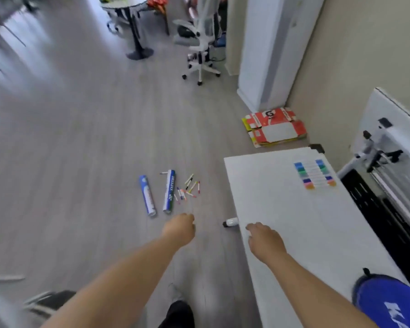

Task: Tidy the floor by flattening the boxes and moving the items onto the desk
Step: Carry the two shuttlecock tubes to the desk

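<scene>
Two blue-and-white tubes (147,196) (169,192) lie side by side on the grey floor, with several loose markers (189,187) scattered just to their right. Flattened red and yellow boxes (275,127) are stacked on the floor by the wall. On the white desk (282,209) a row of coloured markers (315,174) is lined up. My left hand (179,229) hangs over the floor just below the tubes, fingers curled down, holding nothing that I can see. My right hand (265,240) hovers over the desk's left edge, palm down and empty. A small white-and-black object (230,222) lies on the floor by the desk edge.
A blue racket bag (388,301) rests on the desk's near right corner. A white office chair (199,46) and a round pedestal table (128,10) stand at the far end. A black-and-white frame (376,157) sits right of the desk. My dark shoe (178,313) is below.
</scene>
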Demonstrator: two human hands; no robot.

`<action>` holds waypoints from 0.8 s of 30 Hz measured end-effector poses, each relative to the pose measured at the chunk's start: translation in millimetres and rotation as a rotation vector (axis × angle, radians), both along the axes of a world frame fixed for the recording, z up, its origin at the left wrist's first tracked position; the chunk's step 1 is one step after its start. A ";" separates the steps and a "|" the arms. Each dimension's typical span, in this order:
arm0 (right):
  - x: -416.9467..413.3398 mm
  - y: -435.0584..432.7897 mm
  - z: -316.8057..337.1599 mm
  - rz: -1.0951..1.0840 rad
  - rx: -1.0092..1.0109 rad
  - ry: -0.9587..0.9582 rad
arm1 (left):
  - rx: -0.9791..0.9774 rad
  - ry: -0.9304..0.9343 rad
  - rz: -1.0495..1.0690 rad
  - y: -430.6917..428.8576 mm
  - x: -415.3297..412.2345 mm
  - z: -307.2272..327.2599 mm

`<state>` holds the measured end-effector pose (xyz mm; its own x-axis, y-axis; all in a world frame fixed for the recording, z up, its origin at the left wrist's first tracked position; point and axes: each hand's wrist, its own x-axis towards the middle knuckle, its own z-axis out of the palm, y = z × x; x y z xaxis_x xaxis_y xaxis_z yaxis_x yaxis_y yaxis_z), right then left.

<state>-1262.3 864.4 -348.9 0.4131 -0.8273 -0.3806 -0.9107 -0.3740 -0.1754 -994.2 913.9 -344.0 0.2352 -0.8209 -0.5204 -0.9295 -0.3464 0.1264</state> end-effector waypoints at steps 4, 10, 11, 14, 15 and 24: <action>111.0 -26.8 -8.5 0.113 0.040 0.050 | 0.000 0.032 0.143 6.1 95.7 -8.0; 254.7 -58.7 -3.3 0.246 0.081 0.105 | -0.017 0.040 0.273 -0.1 235.7 -11.2; 275.2 -65.8 -1.8 0.254 0.082 0.110 | -0.021 0.042 0.293 -4.0 255.8 -11.8; 328.4 -91.5 -2.3 0.286 0.093 0.110 | -0.032 0.042 0.336 -21.5 304.8 -11.8; 344.0 -101.3 -3.4 0.291 0.099 0.110 | -0.027 0.043 0.344 -29.4 318.5 -13.8; 471.5 -229.7 -54.7 0.328 0.182 0.126 | 0.002 0.096 0.455 -133.3 421.1 -55.5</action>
<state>-790.8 634.7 -403.6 0.5848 -0.5740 -0.5733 -0.7668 -0.6217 -0.1598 -573.1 780.6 -399.5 0.5220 -0.6445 -0.5586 -0.6673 -0.7165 0.2031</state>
